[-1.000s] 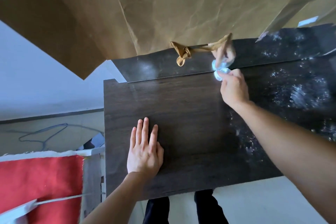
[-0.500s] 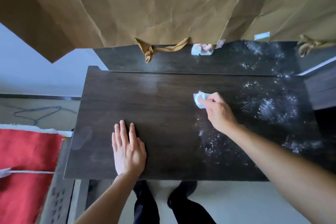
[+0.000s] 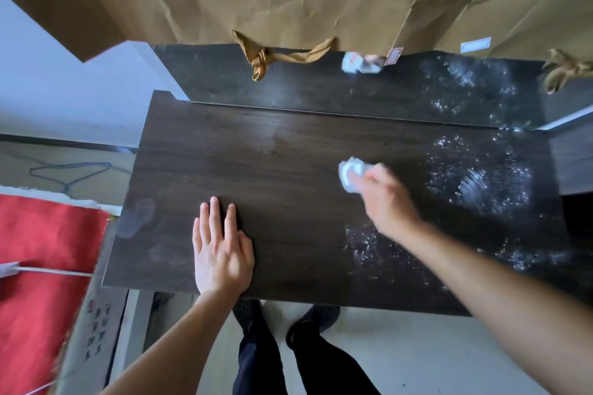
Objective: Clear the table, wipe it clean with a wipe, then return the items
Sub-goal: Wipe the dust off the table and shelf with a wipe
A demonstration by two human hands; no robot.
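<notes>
Right hand pinches the wipe; left hand lies flat, empty. Table cleared (white residue remains toward 3 o'clock).

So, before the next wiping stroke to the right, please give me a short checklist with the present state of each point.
1. Wipe gripped in right hand: ok.
2. Wipe touching the table: cannot tell, the hand is blurred.
3. Left hand flat on the table, clear of the stroke: ok.
4. Right part free of white residue: not ok.
5. Left part wiped: ok, though faint smudges show.
6. Nothing standing on the tabletop: ok.
</notes>
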